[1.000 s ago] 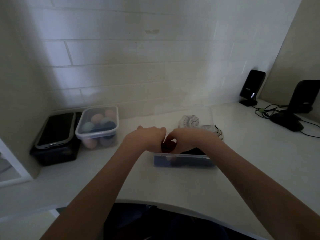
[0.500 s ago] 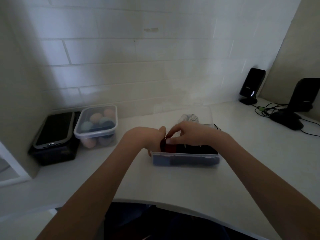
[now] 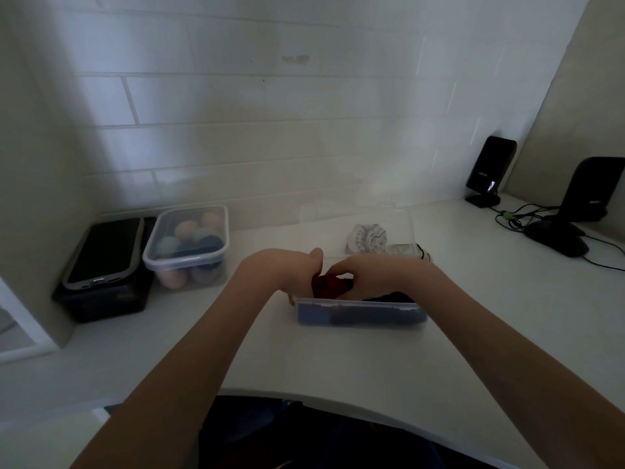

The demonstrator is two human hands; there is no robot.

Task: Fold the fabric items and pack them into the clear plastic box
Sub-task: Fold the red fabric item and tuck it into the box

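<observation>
The clear plastic box (image 3: 360, 314) sits on the white surface (image 3: 338, 360) just beyond the person's dark lap, and serves as the landmark here. Dark blue and black fabric shows through its near wall. Over its left end both hands meet on a red fabric item (image 3: 329, 285). The left hand (image 3: 287, 270) is curled, thumb up, against the red cloth at the box's left corner; the right hand (image 3: 363, 270) pinches the cloth with bent fingers. Half a second ago the right hand was higher, with fingertips lifted above the box; now it is lower and pressed into the box, and the red cloth shows more.

Just behind the box lies a crumpled white patterned fabric (image 3: 367, 236), with the box's clear lid (image 3: 355, 216) behind it. Left of the box stands a lidded container of pastel balls (image 3: 187, 245), then a phone (image 3: 105, 253) on a black case. Far right of the box stand two black speakers (image 3: 490, 170); their small label is too blurred to read.
</observation>
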